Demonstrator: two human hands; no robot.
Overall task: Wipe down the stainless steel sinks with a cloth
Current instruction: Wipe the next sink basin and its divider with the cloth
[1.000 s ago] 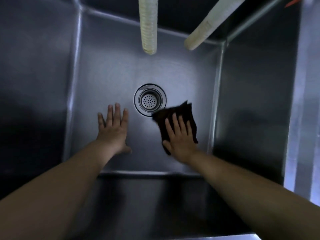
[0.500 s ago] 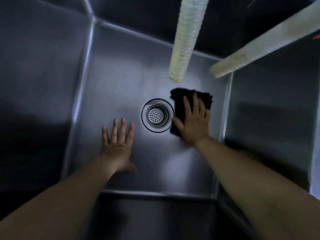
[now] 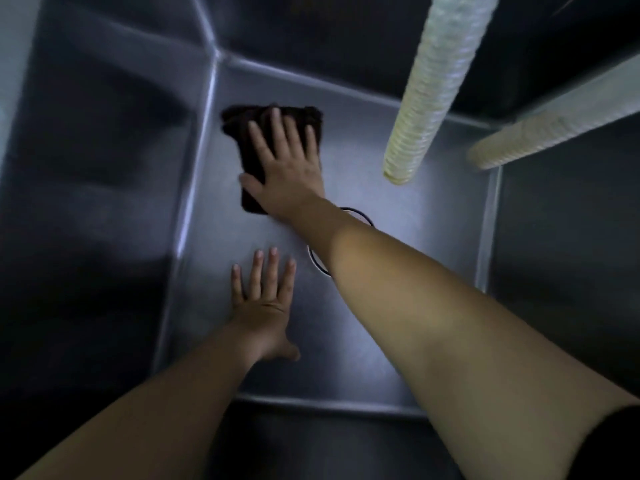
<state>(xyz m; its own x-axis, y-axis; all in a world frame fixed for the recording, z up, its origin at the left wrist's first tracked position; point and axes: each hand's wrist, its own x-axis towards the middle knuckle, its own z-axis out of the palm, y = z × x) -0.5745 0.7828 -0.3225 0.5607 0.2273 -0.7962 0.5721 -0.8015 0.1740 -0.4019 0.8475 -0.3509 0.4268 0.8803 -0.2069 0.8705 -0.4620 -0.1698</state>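
arms: both bare to past the elbow | right arm: dark sleeve (image 3: pixel 616 441) edge at frame corner

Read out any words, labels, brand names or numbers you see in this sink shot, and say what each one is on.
None: no readable text appears anywhere.
The sink walls and floor are bare steel.
The dark cloth under the right hand shows no tag or print.
The two ribbed hoses carry no visible markings, though they are blurred.
The drain is mostly hidden by the right forearm.
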